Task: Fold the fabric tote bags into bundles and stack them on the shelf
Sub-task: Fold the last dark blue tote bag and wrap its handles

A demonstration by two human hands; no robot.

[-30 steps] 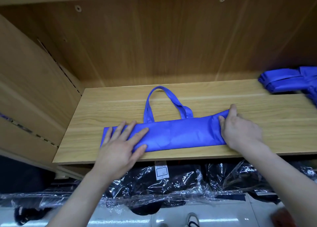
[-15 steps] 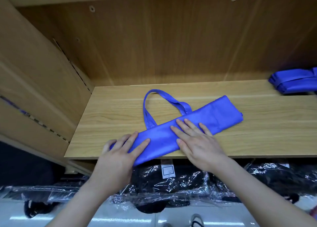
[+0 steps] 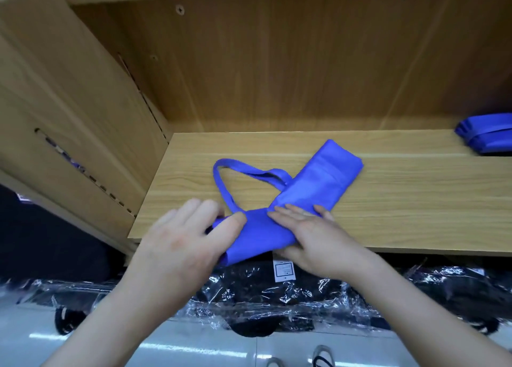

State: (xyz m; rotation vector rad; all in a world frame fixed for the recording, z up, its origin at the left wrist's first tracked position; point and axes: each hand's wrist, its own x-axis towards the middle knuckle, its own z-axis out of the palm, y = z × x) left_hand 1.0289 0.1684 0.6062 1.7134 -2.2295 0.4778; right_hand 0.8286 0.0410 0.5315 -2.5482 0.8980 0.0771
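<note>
A: Low in view?
B: Black goods in crinkled clear plastic [image 3: 277, 297]; one white printed label [image 3: 283, 270] on the wrap, text unreadable
A: Elsewhere?
B: Pale glossy floor [image 3: 194, 347], shoe tips [image 3: 322, 357] at bottom edge; screw heads [image 3: 180, 9] in wooden back panel [image 3: 277, 61]

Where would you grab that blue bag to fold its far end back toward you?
I'd pinch the short edge at the far end of the blue bag, coming from the right over bare shelf. That end lies flat and free; the handle loop crowds its left, and the left hand and right hand cover the near half.
</note>
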